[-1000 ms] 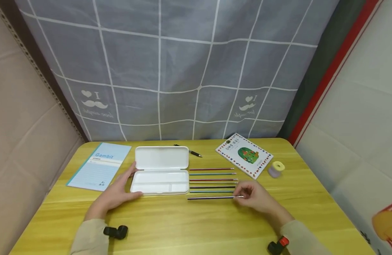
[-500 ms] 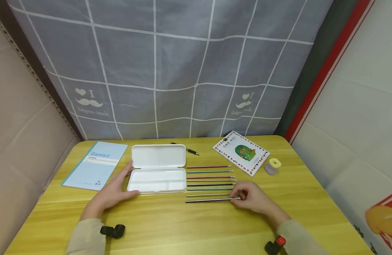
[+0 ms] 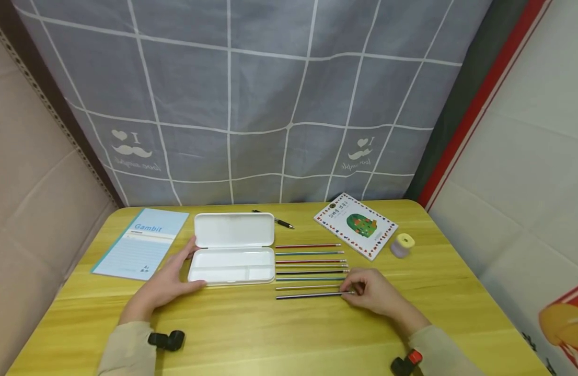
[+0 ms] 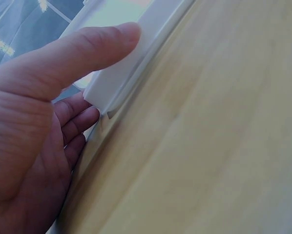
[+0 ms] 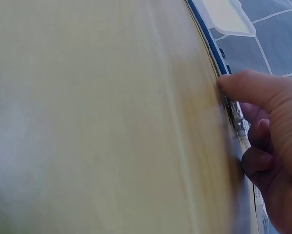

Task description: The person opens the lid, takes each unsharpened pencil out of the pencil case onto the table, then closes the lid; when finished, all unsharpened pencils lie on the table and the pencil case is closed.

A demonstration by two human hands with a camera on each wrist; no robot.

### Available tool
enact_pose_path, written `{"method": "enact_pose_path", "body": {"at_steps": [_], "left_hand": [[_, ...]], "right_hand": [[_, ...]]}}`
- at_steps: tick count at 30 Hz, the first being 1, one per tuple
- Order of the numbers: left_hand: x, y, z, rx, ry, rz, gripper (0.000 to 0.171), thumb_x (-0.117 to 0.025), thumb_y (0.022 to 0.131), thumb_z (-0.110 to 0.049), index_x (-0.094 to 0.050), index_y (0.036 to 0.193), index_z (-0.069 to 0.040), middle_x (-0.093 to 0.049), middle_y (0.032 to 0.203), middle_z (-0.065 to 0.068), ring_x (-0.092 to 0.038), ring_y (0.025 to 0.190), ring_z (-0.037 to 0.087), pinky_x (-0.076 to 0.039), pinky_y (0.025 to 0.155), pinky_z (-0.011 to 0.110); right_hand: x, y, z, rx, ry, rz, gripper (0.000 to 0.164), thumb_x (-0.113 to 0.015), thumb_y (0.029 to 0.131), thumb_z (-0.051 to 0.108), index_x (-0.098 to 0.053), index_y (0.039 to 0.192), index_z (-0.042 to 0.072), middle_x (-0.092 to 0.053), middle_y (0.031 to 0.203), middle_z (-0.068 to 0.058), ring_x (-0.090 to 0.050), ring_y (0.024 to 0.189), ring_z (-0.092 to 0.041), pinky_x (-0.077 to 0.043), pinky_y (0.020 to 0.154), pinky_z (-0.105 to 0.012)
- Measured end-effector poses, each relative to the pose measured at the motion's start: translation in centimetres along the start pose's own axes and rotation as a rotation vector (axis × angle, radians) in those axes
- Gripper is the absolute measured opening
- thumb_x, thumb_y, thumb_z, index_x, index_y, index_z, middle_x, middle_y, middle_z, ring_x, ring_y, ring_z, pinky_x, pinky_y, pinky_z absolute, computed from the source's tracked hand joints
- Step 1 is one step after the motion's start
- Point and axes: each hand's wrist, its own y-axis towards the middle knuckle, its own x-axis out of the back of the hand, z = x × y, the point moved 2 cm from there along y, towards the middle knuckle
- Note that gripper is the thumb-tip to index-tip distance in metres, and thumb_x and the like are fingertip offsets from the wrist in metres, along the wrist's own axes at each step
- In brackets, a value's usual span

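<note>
A white pencil case (image 3: 231, 274) lies with its lid up in the head view, bare inside. My left hand (image 3: 169, 287) rests at its left end, thumb along the front wall and relaxed fingers by the side, as the left wrist view also shows. My right hand (image 3: 371, 292) pinches the right end of a dark pencil (image 3: 308, 296), the nearest of a row. Behind it lie a light brown pencil (image 3: 305, 288), a teal pencil (image 3: 308, 279) and several others, roughly parallel, right of the case. In the right wrist view the thumb presses on a blue pencil (image 5: 207, 34).
A blue notebook (image 3: 140, 244) lies left of the case, a black pen (image 3: 283, 224) behind it. A white picture-covered booklet (image 3: 356, 225) and a small yellow-topped container (image 3: 402, 245) stand at the right. A grey checked curtain (image 3: 270, 104) hangs behind the table (image 3: 251, 334).
My right hand has drawn the dark pencil toward me, apart from the light brown one, then shifted it slightly right. My left hand stays on the case. The head view has shifted a little.
</note>
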Motion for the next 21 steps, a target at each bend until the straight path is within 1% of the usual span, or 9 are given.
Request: {"method": "enact_pose_path", "body": {"at_steps": [3, 8, 12, 15, 17, 18, 20, 21], "left_hand": [[0.1, 0.0, 0.0, 0.003, -0.001, -0.002, 0.12, -0.087, 0.087, -0.04, -0.003, 0.17, -0.016, -0.037, 0.162, 0.022, -0.024, 0.149, 0.051, -0.02, 0.113, 0.077], [0.1, 0.0, 0.0, 0.012, 0.004, -0.002, 0.12, -0.086, 0.087, -0.041, -0.003, 0.17, -0.017, -0.037, 0.163, 0.022, -0.024, 0.149, 0.051, -0.02, 0.113, 0.077], [0.1, 0.0, 0.0, 0.008, 0.009, -0.004, 0.12, -0.086, 0.087, -0.041, -0.003, 0.17, -0.017, -0.038, 0.162, 0.021, -0.025, 0.149, 0.05, -0.02, 0.113, 0.077], [0.1, 0.0, 0.0, 0.004, 0.007, -0.006, 0.12, -0.087, 0.087, -0.041, -0.003, 0.17, -0.016, -0.038, 0.162, 0.022, -0.025, 0.149, 0.05, -0.02, 0.114, 0.076], [0.1, 0.0, -0.1, 0.0, 0.002, -0.005, 0.12, -0.087, 0.087, -0.04, -0.003, 0.17, -0.016, -0.038, 0.161, 0.022, -0.026, 0.149, 0.05, -0.02, 0.114, 0.076], [0.1, 0.0, -0.1, 0.0, 0.0, -0.004, 0.12, -0.087, 0.087, -0.04, -0.003, 0.17, -0.016, -0.038, 0.161, 0.022, -0.026, 0.149, 0.05, -0.02, 0.114, 0.076], [0.1, 0.0, -0.1, -0.002, -0.002, -0.004, 0.12, -0.087, 0.087, -0.04, -0.003, 0.17, -0.015, -0.038, 0.161, 0.022, -0.027, 0.148, 0.05, -0.02, 0.114, 0.077], [0.1, 0.0, -0.2, -0.002, -0.002, -0.004, 0.12, -0.087, 0.086, -0.04, -0.003, 0.17, -0.015, -0.038, 0.161, 0.022, -0.027, 0.148, 0.05, -0.02, 0.114, 0.076]], "right_hand": [[0.0, 0.1, 0.0, 0.004, -0.036, 0.002, 0.018, -0.087, 0.083, 0.002, -0.08, 0.093, 0.015, -0.065, 0.078, 0.001, -0.054, 0.058, -0.017, -0.044, 0.051, -0.019], [0.1, 0.1, 0.2, 0.006, -0.068, -0.004, 0.019, -0.087, 0.082, 0.003, -0.079, 0.093, 0.016, -0.066, 0.079, 0.002, -0.055, 0.059, -0.015, -0.045, 0.052, -0.019], [0.1, 0.1, 0.4, 0.004, -0.052, -0.028, 0.019, -0.087, 0.082, 0.004, -0.079, 0.094, 0.017, -0.064, 0.078, 0.003, -0.053, 0.059, -0.012, -0.045, 0.051, -0.02], [0.1, 0.4, 0.5, 0.016, -0.026, -0.075, 0.02, -0.087, 0.082, 0.004, -0.079, 0.096, 0.017, -0.066, 0.079, 0.002, -0.052, 0.059, -0.013, -0.044, 0.052, -0.021], [0.2, 0.6, 0.6, 0.025, 0.006, -0.111, 0.024, -0.087, 0.082, 0.002, -0.078, 0.102, 0.012, -0.069, 0.087, -0.003, -0.055, 0.065, -0.018, -0.047, 0.056, -0.024], [0.3, 0.9, 0.7, 0.031, 0.005, -0.129, 0.027, -0.087, 0.082, 0.001, -0.077, 0.107, 0.01, -0.071, 0.094, -0.006, -0.058, 0.071, -0.021, -0.049, 0.06, -0.026], [0.6, 1.4, 1.0, 0.022, 0.009, -0.147, 0.042, -0.088, 0.082, 0.003, -0.073, 0.121, 0.005, -0.071, 0.113, -0.012, -0.062, 0.088, -0.027, -0.052, 0.072, -0.031], [0.7, 1.7, 1.2, 0.007, 0.006, -0.146, 0.053, -0.089, 0.082, 0.005, -0.069, 0.131, 0.004, -0.068, 0.125, -0.013, -0.063, 0.101, -0.028, -0.053, 0.08, -0.035]]}}
